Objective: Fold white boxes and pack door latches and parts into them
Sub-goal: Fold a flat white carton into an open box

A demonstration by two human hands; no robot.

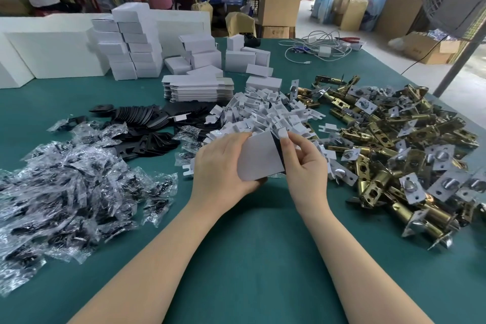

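white box [259,158], teal table [252,244], brass latches [389,144]

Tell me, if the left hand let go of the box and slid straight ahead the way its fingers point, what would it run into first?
Probably the heap of small white card inserts, which lies just beyond the white box that the left hand holds. Depth is hard to judge from this one view.

Both forearms reach forward, left grip [223,166] and right grip [306,166] curled, facing.
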